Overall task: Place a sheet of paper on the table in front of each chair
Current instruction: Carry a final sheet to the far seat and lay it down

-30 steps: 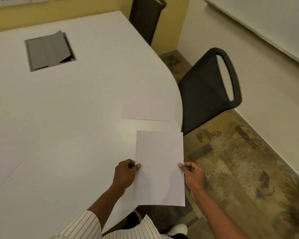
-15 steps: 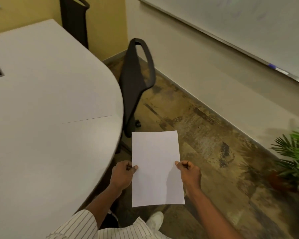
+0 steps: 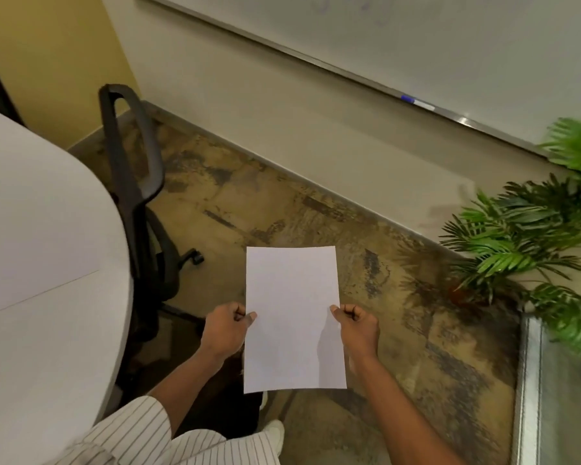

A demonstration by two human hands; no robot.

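I hold a white sheet of paper [image 3: 292, 317] flat in front of me, above the floor. My left hand [image 3: 227, 327] pinches its left edge and my right hand [image 3: 358, 325] pinches its right edge. The white table [image 3: 44, 330] curves along the left side of the view. Another sheet of paper [image 3: 24, 263] lies on it near the rim, its lower edge showing as a thin line. A black chair [image 3: 135, 169] stands tucked against the table's rim, just beyond that sheet.
A green potted plant [image 3: 530, 236] stands at the right by a glass panel with a metal edge [image 3: 527, 380]. A whiteboard [image 3: 416, 38] with a blue marker [image 3: 416, 101] hangs on the beige wall. Mottled brown floor [image 3: 282, 203] lies between table and wall.
The view has swung right, away from the table toward the wall and plant. The sheet stays gripped in both hands and now hangs over the floor instead of the table's edge.
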